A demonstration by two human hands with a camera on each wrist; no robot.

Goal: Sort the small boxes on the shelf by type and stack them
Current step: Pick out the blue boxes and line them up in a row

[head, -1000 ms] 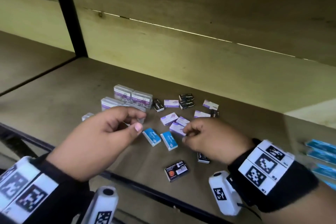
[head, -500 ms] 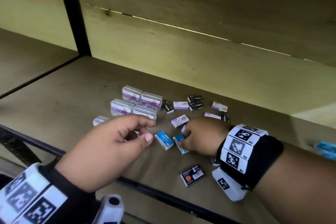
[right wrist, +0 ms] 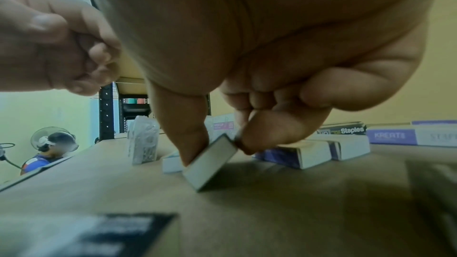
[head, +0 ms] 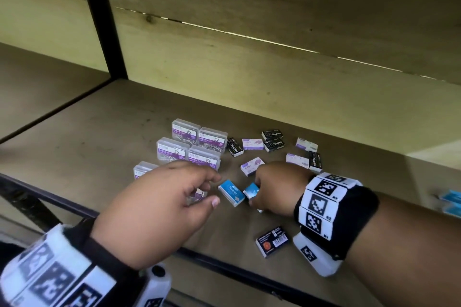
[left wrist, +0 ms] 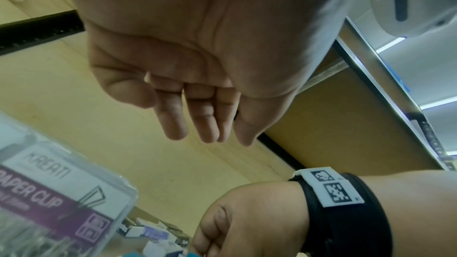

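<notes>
The right hand (head: 275, 188), at centre right of the head view, pinches a small blue cardboard staple box (head: 251, 190) between thumb and curled fingers (right wrist: 269, 136); in the right wrist view that box (right wrist: 210, 161) is tilted, one long edge resting on the brown wooden shelf (head: 99, 147). A second small blue staple box (head: 232, 192) lies flat just left of it. The left hand (head: 159, 209), at lower centre, hovers with its fingers (left wrist: 197, 116) loosely curled and close together, holding nothing. Beyond it, toward the middle of the frame, stand clear plastic paper clip boxes with purple labels (head: 185, 143), grouped together. To their right lie scattered small black staple boxes (head: 273, 138) and small white-and-purple staple boxes (head: 252, 166). A black box with an orange dot (head: 272, 242) lies near the shelf's front edge, below the right hand.
</notes>
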